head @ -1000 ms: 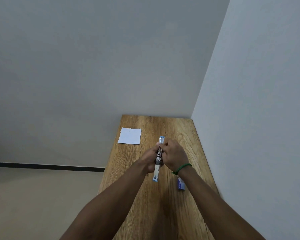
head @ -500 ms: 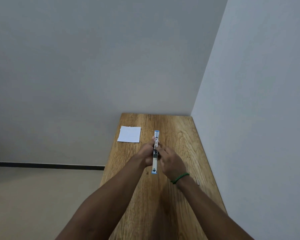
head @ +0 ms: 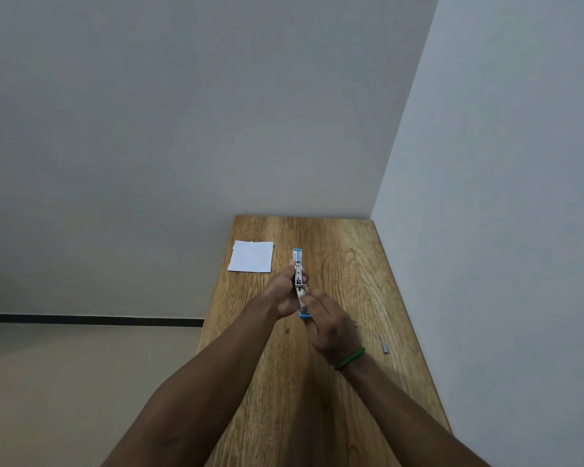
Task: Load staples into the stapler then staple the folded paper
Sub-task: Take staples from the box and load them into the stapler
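Note:
A blue and silver stapler [head: 298, 274], opened out flat, is held above the wooden table [head: 348, 264], pointing away from me. My left hand [head: 281, 291] grips its middle from the left side. My right hand [head: 331, 323], with a green band at the wrist, has its fingers on the stapler's near end, covering part of it. A folded white paper [head: 252, 261] lies flat on the table at the far left. A small grey strip of staples [head: 385, 347] lies on the table to the right of my right wrist.
The narrow table runs away from me, with a grey wall along its right edge and another at its far end. Its left edge drops to a beige floor [head: 81, 382]. Bare wood lies between the hands and the far wall.
The stapler and both hands have moved farther away from me. My right hand slid back to the stapler's near end. The blue staple box under my right wrist is gone from sight; a staple strip shows.

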